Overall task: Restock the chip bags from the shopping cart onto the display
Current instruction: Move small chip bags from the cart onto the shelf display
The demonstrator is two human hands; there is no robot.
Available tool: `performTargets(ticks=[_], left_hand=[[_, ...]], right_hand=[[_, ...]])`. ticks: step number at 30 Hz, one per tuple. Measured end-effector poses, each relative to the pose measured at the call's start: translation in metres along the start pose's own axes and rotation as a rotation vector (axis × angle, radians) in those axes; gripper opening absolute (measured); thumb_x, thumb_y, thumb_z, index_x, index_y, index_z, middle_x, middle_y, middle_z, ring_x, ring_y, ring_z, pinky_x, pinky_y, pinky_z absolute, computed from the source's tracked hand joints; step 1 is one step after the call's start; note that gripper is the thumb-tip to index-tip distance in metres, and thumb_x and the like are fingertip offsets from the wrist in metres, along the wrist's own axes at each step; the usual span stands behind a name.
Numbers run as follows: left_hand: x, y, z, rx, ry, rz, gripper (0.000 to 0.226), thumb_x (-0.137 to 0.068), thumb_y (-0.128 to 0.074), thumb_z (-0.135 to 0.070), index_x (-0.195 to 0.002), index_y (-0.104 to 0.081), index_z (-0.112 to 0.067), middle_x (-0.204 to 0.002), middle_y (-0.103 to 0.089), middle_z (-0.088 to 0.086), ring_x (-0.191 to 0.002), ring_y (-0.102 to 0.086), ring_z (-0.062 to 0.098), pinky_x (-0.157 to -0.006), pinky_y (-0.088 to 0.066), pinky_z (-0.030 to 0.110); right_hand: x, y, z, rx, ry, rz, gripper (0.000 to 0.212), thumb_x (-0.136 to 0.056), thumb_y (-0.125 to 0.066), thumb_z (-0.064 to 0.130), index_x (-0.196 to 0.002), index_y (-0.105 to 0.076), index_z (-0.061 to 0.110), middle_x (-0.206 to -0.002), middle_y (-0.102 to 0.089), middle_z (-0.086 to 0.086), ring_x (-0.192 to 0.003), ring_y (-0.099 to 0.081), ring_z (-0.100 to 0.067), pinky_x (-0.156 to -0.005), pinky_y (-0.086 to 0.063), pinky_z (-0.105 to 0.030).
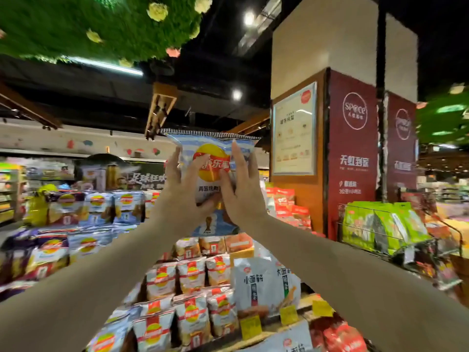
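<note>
Both hands are raised at arm's length, holding one chip bag (212, 171) between them. The left hand (187, 184) grips the bag's left side, fingers spread upward over the front and thumb reaching across toward the middle. The right hand (241, 186) lies on the right side with fingers nearly straight and pointing up, thumb pressing the front. The bag stands upright, its long axis vertical, crimped top seam uppermost and its printed face with the red and yellow logo turned toward the camera. It is held in the air above the display (193, 288), where rows of similar chip bags stand upright in tiers. To the right a dark red pillar (352, 153) rises behind a wire basket (380, 224) of green packets.
</note>
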State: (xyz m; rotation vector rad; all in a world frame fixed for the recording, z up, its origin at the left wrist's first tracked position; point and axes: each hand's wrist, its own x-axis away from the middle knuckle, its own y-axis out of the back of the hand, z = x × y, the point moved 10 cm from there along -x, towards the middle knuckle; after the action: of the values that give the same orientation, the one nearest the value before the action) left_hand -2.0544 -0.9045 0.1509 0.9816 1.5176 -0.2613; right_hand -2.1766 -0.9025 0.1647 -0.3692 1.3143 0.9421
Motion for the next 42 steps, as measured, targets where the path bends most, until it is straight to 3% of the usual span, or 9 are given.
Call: performTargets(ticks=[5,14,17,19,24,28,32,36,42], left_hand=[[0.011,0.067,0.093,-0.132,0.06,0.028,0.08,-0.083,-0.069,-0.033,-0.146,-0.02,-0.027,-0.156,0.01,0.007,-0.14,-0.023,0.037,-0.099,-0.042,0.04],[0.052,0.133,0.22,-0.138,0.12,0.092,0.07,-0.084,-0.067,-0.03,-0.141,-0.026,-0.036,-0.154,0.011,-0.01,-0.13,-0.041,0.036,-0.084,-0.042,0.031],[0.08,0.136,0.257,-0.096,0.183,0.199,0.068,-0.087,-0.064,-0.025,-0.139,-0.025,-0.043,-0.153,0.013,-0.015,-0.099,-0.06,0.015,-0.076,-0.037,0.024],[0.097,0.137,0.279,-0.109,0.233,0.267,0.068,-0.088,-0.063,-0.024,-0.137,-0.022,-0.048,-0.153,0.016,-0.013,-0.073,-0.058,0.002,-0.073,-0.033,0.02],[0.126,0.137,0.325,-0.126,0.238,0.276,0.071,-0.086,-0.067,-0.02,-0.129,-0.021,-0.052,-0.154,0.009,-0.006,-0.093,-0.062,0.033,-0.077,-0.048,0.034],[0.143,0.132,0.37,-0.137,0.257,0.262,0.078,-0.082,-0.072,-0.015,-0.129,-0.022,-0.053,-0.154,0.001,0.004,-0.105,-0.056,0.039,-0.082,-0.05,0.038],[0.161,0.123,0.425,-0.138,0.301,0.227,0.089,-0.077,-0.077,-0.011,-0.126,-0.015,-0.053,-0.15,-0.007,0.011,-0.118,-0.035,0.018,-0.083,-0.04,0.022],[0.179,0.1,0.483,-0.129,0.432,0.227,0.096,-0.076,-0.078,-0.012,-0.127,-0.009,-0.056,-0.151,-0.004,0.016,-0.13,-0.035,0.037,-0.089,-0.039,0.03],[0.208,0.061,0.558,-0.164,0.642,0.31,0.096,-0.08,-0.075,-0.018,-0.126,0.0,-0.055,-0.153,0.005,0.02,-0.142,-0.017,0.036,-0.099,-0.039,0.039]], right_hand=[[-0.008,-0.111,0.049,-0.129,-0.029,0.081,0.055,-0.096,-0.036,0.05,-0.136,0.0,0.057,-0.16,0.007,-0.001,-0.147,-0.003,-0.021,-0.108,-0.024,-0.031],[0.016,-0.26,0.087,-0.363,-0.104,0.247,0.056,-0.085,-0.035,0.064,-0.133,-0.004,0.07,-0.155,-0.016,0.0,-0.146,-0.013,-0.028,-0.114,-0.027,-0.046],[0.041,-0.298,0.09,-0.439,-0.116,0.354,0.053,-0.093,-0.038,0.046,-0.132,-0.007,0.062,-0.146,-0.038,0.015,-0.147,0.007,-0.009,-0.11,-0.004,-0.014],[0.054,-0.32,0.09,-0.476,-0.135,0.393,0.052,-0.095,-0.041,0.039,-0.133,-0.01,0.056,-0.134,-0.042,0.031,-0.142,0.014,0.002,-0.108,-0.003,-0.015],[0.08,-0.376,0.081,-0.465,-0.181,0.419,0.056,-0.087,-0.039,0.045,-0.132,-0.008,0.055,-0.149,-0.021,0.027,-0.147,0.005,-0.01,-0.117,-0.015,-0.037],[0.102,-0.419,0.071,-0.548,-0.206,0.409,0.057,-0.094,-0.051,0.028,-0.133,-0.015,0.047,-0.127,-0.01,0.052,-0.145,0.008,-0.006,-0.114,-0.013,-0.023],[0.123,-0.47,0.054,-0.582,-0.271,0.483,0.072,-0.093,-0.059,0.019,-0.13,-0.007,0.051,-0.148,-0.004,0.023,-0.145,0.007,-0.008,-0.087,-0.011,0.012],[0.137,-0.522,0.031,-0.511,-0.264,0.532,0.079,-0.091,-0.062,0.017,-0.134,-0.005,0.05,-0.158,0.001,0.005,-0.133,-0.001,0.023,-0.097,-0.031,-0.006],[0.172,-0.588,-0.003,-0.502,-0.342,0.681,0.081,-0.092,-0.06,0.007,-0.136,-0.002,0.043,-0.144,-0.002,0.026,-0.128,-0.015,0.008,-0.088,-0.035,-0.007]])
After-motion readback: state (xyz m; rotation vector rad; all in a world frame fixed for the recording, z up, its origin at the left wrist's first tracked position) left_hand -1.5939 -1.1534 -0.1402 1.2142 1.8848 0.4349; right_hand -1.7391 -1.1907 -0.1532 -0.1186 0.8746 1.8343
